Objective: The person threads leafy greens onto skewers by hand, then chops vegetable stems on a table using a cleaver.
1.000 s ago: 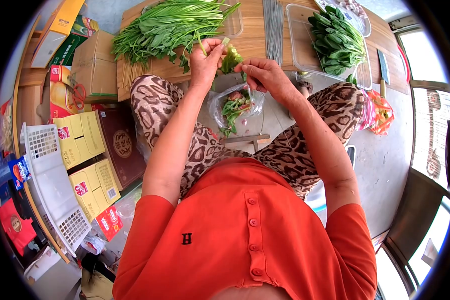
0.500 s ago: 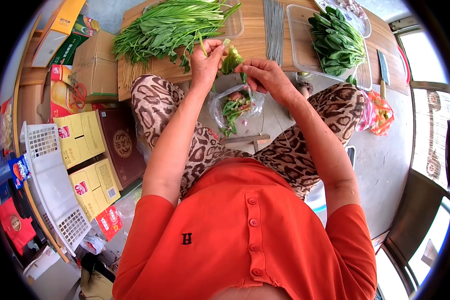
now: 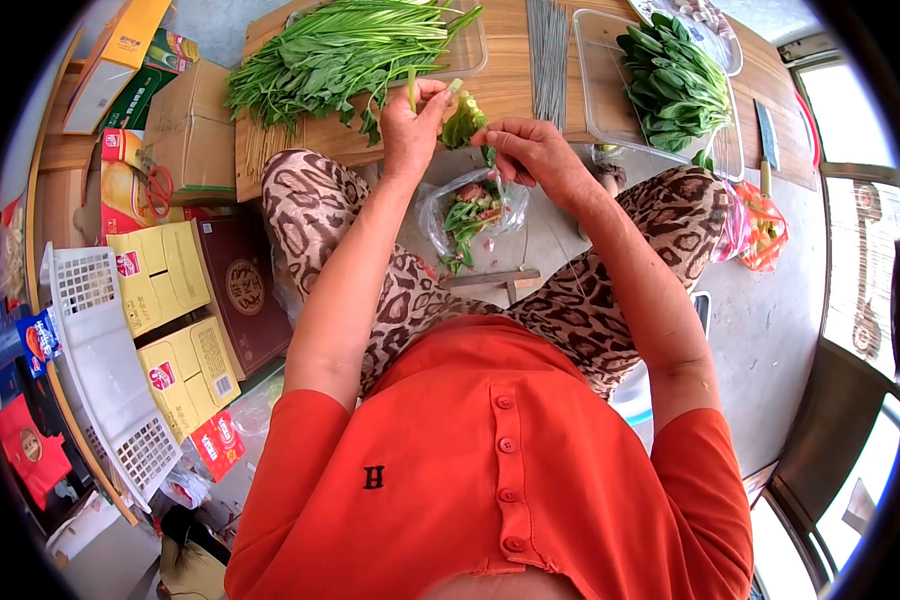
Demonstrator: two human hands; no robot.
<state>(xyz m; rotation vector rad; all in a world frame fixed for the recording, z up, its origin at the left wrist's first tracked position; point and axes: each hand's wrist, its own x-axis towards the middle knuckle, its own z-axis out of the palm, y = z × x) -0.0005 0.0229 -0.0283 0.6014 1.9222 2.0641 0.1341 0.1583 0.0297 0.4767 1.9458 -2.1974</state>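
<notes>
My left hand (image 3: 413,130) is closed around a pale green vegetable stalk, whose cut end and a thin green stem stick out past the fingers. From the stalk a yellowish-green leaf (image 3: 462,122) hangs between my two hands. The fingertips of my right hand (image 3: 532,155) are pinched at the leaf's lower right edge, where a darker green piece shows. Below both hands, a clear plastic bag (image 3: 516,208) stands between the knees with leaf scraps (image 3: 473,212) in it. Some leaves spill over its front side.
A wooden table (image 3: 510,60) carries long-stemmed greens (image 3: 355,60), a bundle of thin grey sticks (image 3: 547,70), and a clear tray (image 3: 595,100) with dark leafy greens (image 3: 675,85). A knife (image 3: 767,135) lies at the right. Boxes (image 3: 160,268) and a white basket (image 3: 100,350) stand left.
The thin stem at my left hand has turned more upright. The hanging leaf has shifted slightly; my right hand is nearly where it was.
</notes>
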